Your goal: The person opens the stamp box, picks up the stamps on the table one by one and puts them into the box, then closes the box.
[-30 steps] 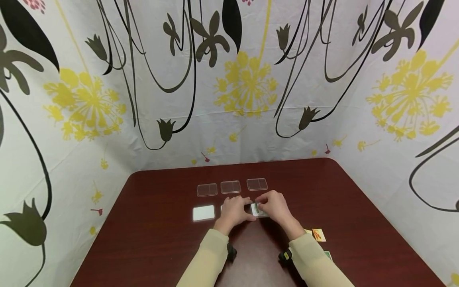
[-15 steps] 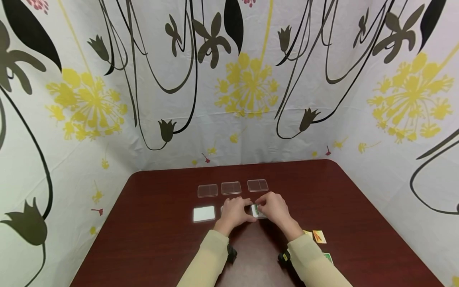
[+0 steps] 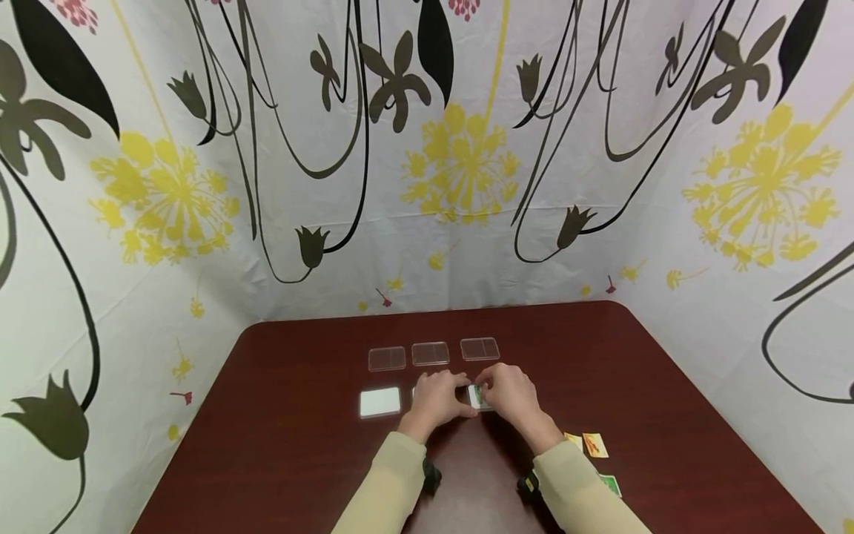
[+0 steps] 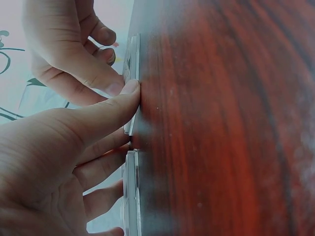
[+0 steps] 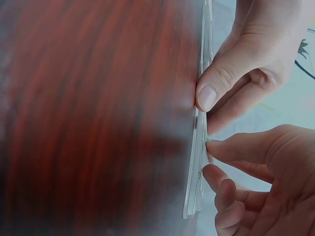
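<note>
Near the middle of the table, a flat clear plastic case [image 3: 474, 400] with a white inside lies under both hands. My left hand [image 3: 435, 400] holds its left end, thumb at the near edge and fingers at the far edge; the left wrist view shows the thumb against the case [image 4: 134, 54]. My right hand [image 3: 512, 397] has its thumb and curled fingers on top of the case, pinching a small green-printed card [image 5: 207, 140] mostly hidden by the fingertips. A second white-filled case [image 4: 132, 196] lies beneath the left fingers.
Another white case [image 3: 379, 402] lies left of the hands. Behind stand three clear lids in a row: left lid [image 3: 387, 359], middle lid [image 3: 430, 354], right lid [image 3: 480, 348]. By the right sleeve lie a yellow card [image 3: 595, 445] and a green card [image 3: 610, 485].
The head view has tilted up slightly, so everything sits a little lower. Both hands keep nearly the same place at the case; the right fingers shift only slightly.
</note>
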Action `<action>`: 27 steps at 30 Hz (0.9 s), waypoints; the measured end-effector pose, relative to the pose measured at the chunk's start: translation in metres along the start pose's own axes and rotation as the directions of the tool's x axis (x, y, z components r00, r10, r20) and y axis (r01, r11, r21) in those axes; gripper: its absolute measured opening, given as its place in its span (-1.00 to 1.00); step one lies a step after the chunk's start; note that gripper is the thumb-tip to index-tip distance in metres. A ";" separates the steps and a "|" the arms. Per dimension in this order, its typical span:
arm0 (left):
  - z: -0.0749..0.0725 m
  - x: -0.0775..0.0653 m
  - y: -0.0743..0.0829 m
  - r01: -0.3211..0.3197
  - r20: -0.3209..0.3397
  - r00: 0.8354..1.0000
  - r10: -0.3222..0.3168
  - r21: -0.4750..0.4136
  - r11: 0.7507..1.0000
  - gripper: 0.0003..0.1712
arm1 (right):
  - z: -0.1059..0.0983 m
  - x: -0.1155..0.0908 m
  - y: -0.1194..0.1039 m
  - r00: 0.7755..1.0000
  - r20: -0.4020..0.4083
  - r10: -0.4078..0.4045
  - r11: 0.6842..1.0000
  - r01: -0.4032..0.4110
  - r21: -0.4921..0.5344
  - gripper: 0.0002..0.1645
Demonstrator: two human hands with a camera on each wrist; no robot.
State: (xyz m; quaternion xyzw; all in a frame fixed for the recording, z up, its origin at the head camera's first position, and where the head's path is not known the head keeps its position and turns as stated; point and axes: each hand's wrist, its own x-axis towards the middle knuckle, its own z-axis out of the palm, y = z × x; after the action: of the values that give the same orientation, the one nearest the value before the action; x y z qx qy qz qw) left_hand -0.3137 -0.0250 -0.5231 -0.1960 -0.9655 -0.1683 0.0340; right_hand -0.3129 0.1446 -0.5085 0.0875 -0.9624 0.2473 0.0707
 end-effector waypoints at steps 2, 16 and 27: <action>0.000 0.000 0.000 -0.002 0.001 1.000 0.002 0.003 1.000 -0.29 | 0.000 0.000 0.000 1.000 -0.003 -0.004 1.000 0.004 -0.012 -0.79; 0.002 -0.001 0.001 0.000 -0.002 1.000 0.000 -0.005 1.000 -0.29 | 0.001 -0.002 0.000 1.000 0.001 -0.011 1.000 0.011 -0.028 -0.79; -0.001 0.003 0.001 -0.014 0.002 1.000 0.014 0.042 0.999 -0.29 | -0.023 -0.001 -0.004 1.000 -0.015 -0.023 1.000 0.023 0.007 -0.73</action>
State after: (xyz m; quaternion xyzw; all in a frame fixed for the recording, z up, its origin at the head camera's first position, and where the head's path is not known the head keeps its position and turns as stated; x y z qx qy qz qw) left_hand -0.3161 -0.0237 -0.5212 -0.2021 -0.9675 -0.1474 0.0382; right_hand -0.3092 0.1522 -0.4867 0.0971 -0.9598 0.2507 0.0805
